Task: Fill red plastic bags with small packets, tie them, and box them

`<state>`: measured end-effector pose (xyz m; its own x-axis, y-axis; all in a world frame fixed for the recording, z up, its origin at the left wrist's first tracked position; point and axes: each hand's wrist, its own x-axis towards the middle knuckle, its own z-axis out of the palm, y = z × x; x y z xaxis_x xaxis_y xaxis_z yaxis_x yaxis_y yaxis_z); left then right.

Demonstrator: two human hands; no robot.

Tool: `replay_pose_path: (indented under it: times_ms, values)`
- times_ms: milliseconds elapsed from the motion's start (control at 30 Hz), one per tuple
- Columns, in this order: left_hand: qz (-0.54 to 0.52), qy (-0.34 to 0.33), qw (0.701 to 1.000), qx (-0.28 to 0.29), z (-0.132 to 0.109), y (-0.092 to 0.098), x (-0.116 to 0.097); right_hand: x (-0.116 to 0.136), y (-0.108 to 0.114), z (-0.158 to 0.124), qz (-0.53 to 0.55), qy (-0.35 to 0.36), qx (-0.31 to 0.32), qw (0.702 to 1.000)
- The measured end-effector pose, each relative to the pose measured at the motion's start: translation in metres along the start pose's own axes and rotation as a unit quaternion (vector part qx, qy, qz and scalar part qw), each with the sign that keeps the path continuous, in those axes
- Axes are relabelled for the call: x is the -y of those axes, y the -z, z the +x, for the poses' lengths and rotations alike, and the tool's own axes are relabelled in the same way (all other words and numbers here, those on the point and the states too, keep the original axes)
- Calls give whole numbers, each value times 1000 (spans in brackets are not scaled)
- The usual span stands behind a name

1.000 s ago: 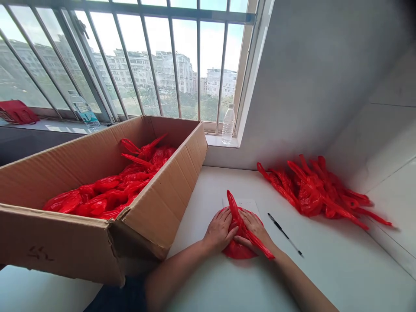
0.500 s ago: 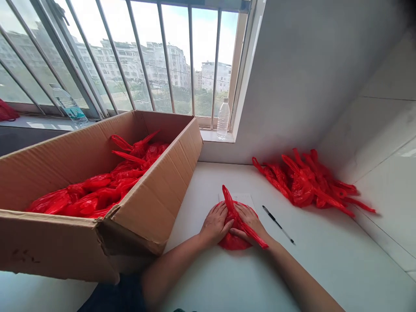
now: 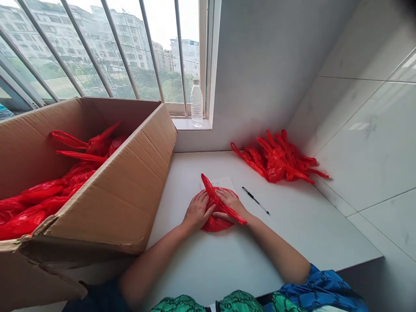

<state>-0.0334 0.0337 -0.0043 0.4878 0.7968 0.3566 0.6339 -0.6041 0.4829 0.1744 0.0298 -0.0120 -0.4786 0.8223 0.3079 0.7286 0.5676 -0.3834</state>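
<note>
A red plastic bag (image 3: 217,224) with its knotted or twisted top and handles sticking up lies on the white table. My left hand (image 3: 196,211) cups it from the left, the thumb reaching toward the middle. On the other side my right hand (image 3: 231,201) presses over it, with fingers across the top and the thumb lower down. Both hands grip the bag between them. What is inside it is hidden. Partly under the bag lies a white sheet of paper (image 3: 226,182) with small marks. A black pen (image 3: 256,200) rests just right of my right hand.
A large cardboard box (image 3: 107,190) at left holds several red plastic bags (image 3: 42,203). Another heap of red bags (image 3: 276,160) lies against the wall at the back right. A clear bottle (image 3: 196,104) stands on the sill by the barred window. The white table (image 3: 305,221) ends at right.
The view has swung right and down, showing more of the table's right side and my clothing. Both hands stay on the red plastic bag in nearly the same pose.
</note>
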Motion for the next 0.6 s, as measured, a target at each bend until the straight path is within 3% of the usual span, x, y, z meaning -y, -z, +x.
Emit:
replay_pose_path:
  times_ms: [200,367,467,600]
  values:
    - [-56,11,998,-33,2,15,-13,1,11,-3,55,41,-67,995]
    - [-116,43,991,-59,-2,43,-46,13,36,-10,144,37,-120,982]
    - [-160,86,983,-7,-10,60,-73,31,50,-19,242,16,-119,963]
    - [-122,92,982,110,-24,92,-111,55,60,-34,327,43,-73,941]
